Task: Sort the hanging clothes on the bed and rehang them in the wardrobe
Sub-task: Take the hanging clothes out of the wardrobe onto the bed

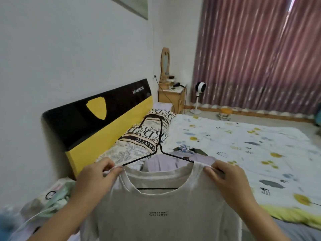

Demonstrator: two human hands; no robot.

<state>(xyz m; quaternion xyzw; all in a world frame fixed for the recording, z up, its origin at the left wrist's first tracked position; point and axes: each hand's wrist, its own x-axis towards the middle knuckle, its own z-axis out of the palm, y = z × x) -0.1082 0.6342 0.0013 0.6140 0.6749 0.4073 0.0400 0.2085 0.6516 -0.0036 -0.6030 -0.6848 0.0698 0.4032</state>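
A beige T-shirt [161, 202] with small black print on the chest hangs on a black wire hanger [157, 148], held up in front of me above the bed. My left hand [99, 178] pinches the shirt's left shoulder. My right hand [225, 178] pinches its right shoulder. The hanger's hook points up and to the left, and its lower bar shows through the neck opening. Behind the shirt, a lilac garment [175, 160] and a dark green garment with blue hangers [186, 149] lie on the bed.
The bed [243, 145] has a white leaf-print cover, patterned pillows [149, 134] and a black and yellow headboard [97, 117]. A wooden nightstand [172, 98], a white fan [199, 96] and a purple curtain [260, 53] stand beyond. Cluttered items [52, 197] lie at the lower left.
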